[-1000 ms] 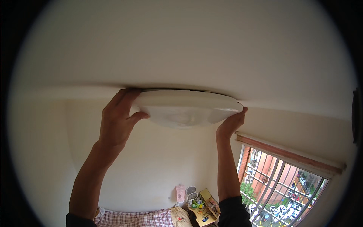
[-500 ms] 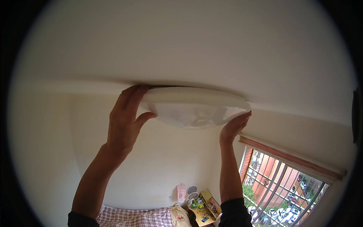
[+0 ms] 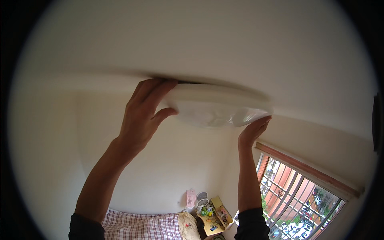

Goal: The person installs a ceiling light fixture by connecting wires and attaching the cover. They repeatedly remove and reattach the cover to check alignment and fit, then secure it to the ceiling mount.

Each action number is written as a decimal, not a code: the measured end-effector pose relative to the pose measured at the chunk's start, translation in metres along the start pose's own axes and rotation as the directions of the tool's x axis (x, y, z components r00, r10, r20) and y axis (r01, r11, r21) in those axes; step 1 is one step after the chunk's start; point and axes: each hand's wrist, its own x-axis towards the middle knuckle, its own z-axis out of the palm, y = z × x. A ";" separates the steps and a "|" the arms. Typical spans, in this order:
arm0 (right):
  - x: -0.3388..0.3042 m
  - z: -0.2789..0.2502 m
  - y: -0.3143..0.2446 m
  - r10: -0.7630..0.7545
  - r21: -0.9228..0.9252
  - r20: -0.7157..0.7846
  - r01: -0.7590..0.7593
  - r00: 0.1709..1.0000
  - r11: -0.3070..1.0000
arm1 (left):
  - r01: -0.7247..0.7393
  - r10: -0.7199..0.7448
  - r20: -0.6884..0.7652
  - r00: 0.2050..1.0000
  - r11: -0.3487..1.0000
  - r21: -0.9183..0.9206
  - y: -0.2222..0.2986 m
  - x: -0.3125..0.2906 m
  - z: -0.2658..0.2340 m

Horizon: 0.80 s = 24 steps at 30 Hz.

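Note:
A round white ceiling light cover (image 3: 216, 109), glossy and domed on its underside, is held up at the ceiling between my two hands. My left hand (image 3: 145, 106) grips its left rim, with the fingers over the upper edge and the thumb underneath. On the other side my right hand (image 3: 253, 131) supports the lower right edge with its fingers laid along the dome. A dark gap shows between the rim and the ceiling (image 3: 208, 44) near my left fingers. Whatever lies behind the cover is hidden.
Below are a bed with a checked cover (image 3: 144, 226), a patterned pillow (image 3: 188, 225) and a small cluttered desk (image 3: 214, 224). A barred window (image 3: 300, 196) under a wooden rail (image 3: 308, 168) is at the lower right. A dark object (image 3: 377, 122) sits at the right edge.
Both hands and the light cover have shifted up and to the right in the view, the left side more than the right. The grip looks the same.

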 end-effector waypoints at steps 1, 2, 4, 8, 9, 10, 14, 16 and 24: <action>0.001 -0.002 0.002 -0.007 -0.048 -0.023 0.005 1.000 0.999 | 0.058 -0.059 -0.038 0.997 0.997 -0.042 0.000 -0.004 0.004; 0.002 -0.003 0.003 -0.037 -0.077 -0.059 0.032 0.998 0.997 | 0.105 -0.111 -0.084 0.990 0.991 -0.082 0.000 -0.009 0.007; 0.002 -0.005 0.005 0.116 0.020 -0.043 -0.115 0.992 0.993 | 0.290 -0.311 -0.118 0.943 0.943 -0.164 -0.001 -0.017 0.013; -0.003 -0.009 0.002 0.103 -0.059 0.020 -0.102 0.994 0.993 | 0.716 -0.729 0.196 0.656 0.519 -0.467 -0.011 -0.021 0.020; -0.003 -0.012 -0.001 0.098 -0.111 0.027 -0.094 0.995 0.989 | 0.779 -0.763 0.316 0.564 0.366 -0.509 -0.013 -0.022 0.022; -0.004 -0.014 -0.004 0.058 -0.173 0.029 -0.052 0.998 0.983 | 0.728 -0.712 0.375 0.593 0.276 -0.627 -0.015 -0.025 0.022; 0.000 -0.034 -0.015 0.284 0.026 0.228 -0.297 0.932 0.955 | 0.666 -0.656 0.313 0.687 0.394 -0.634 -0.017 -0.039 0.032; 0.005 -0.046 -0.016 0.414 0.087 0.460 -0.504 0.785 0.860 | 0.658 -0.653 0.327 0.683 0.354 -0.665 -0.021 -0.047 0.036; 0.011 -0.054 0.005 0.353 0.207 0.597 -0.563 0.721 0.800 | 0.605 -0.611 0.327 0.721 0.327 -0.726 -0.037 -0.061 0.043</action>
